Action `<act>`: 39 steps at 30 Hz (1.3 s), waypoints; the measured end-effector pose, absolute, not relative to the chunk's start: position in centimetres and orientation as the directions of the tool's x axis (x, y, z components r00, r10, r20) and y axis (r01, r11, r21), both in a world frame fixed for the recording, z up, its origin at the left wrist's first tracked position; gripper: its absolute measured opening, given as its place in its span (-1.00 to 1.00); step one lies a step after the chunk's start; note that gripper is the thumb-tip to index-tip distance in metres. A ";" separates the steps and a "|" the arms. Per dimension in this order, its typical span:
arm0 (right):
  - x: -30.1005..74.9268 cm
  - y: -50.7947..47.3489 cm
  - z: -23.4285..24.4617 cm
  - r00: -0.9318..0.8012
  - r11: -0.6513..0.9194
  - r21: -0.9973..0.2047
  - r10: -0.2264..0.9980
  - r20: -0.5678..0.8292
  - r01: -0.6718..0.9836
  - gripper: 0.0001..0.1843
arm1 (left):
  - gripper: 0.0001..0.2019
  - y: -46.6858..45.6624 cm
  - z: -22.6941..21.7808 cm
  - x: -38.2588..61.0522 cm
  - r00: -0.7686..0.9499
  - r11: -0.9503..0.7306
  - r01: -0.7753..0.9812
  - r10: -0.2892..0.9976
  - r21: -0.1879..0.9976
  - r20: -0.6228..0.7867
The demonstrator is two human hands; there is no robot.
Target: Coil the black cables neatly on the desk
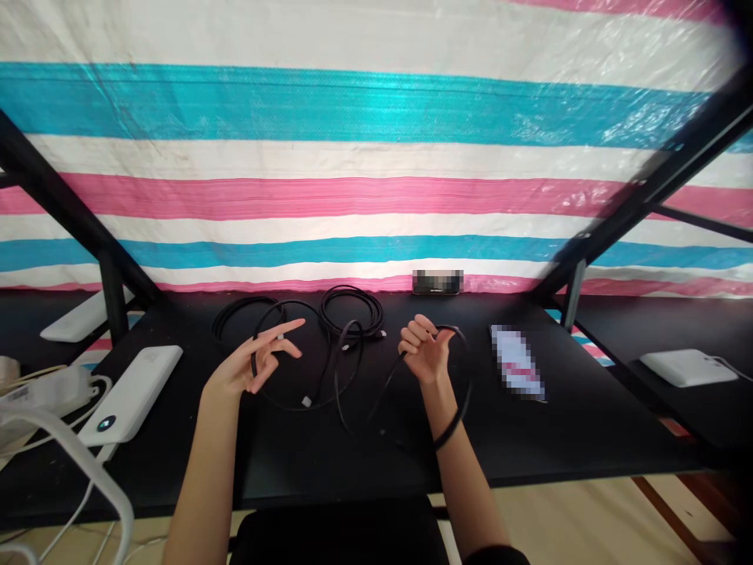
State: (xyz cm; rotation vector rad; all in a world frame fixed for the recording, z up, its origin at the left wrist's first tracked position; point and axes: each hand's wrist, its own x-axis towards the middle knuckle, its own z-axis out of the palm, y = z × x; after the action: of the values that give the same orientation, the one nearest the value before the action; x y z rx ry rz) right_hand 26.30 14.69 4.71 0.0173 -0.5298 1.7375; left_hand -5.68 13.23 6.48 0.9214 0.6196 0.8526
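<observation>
Loosely, a thin black cable [337, 384] loops between the fingers [283, 329].
Left hand [241, 369] half-spread, cable crossing it; round black coil [381, 312] beyond those fingers; right hand's [427, 355] fingers curled round the cable. Slack could snag the coil, tangling.

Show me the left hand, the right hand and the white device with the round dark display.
Left hand [250, 366]: head view, middle of the hand.
Right hand [427, 355]: head view, on the palm.
White device [134, 391]: head view, middle of its top face.

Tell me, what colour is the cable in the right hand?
The cable is black; the head view shows it best.
</observation>
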 end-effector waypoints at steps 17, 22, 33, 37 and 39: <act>27.1 16.0 3.5 -0.119 -0.074 -0.242 0.977 0.179 -0.967 -0.36 | -0.82 14.6 6.2 -5.4 -0.380 -0.162 -0.420 0.925 0.893 -0.011; 27.5 16.1 3.4 -0.079 -0.033 -0.203 0.972 0.219 -0.979 -0.37 | -0.66 13.8 7.2 -6.8 -0.184 -0.170 -0.758 0.982 0.630 0.044; 27.0 14.7 4.3 -0.160 -0.107 -0.163 0.919 0.360 -0.981 -0.42 | -0.58 14.2 6.9 -5.9 -0.125 0.048 -0.483 0.985 0.874 -0.123; 26.7 14.5 4.3 -0.189 -0.124 -0.193 0.909 0.371 -0.973 -0.40 | -0.87 15.2 5.6 -6.0 -0.195 0.155 -0.411 0.948 0.898 -0.253; 26.7 14.5 4.3 -0.184 -0.117 -0.198 0.914 0.361 -0.973 -0.40 | -0.79 15.5 5.2 -6.0 -0.236 0.174 -0.365 0.933 0.915 -0.272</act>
State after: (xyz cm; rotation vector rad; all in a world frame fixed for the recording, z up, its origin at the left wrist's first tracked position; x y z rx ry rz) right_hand 26.71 14.51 4.34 0.1710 -0.4501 1.6999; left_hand -5.97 15.46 5.18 0.6360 1.2441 1.3773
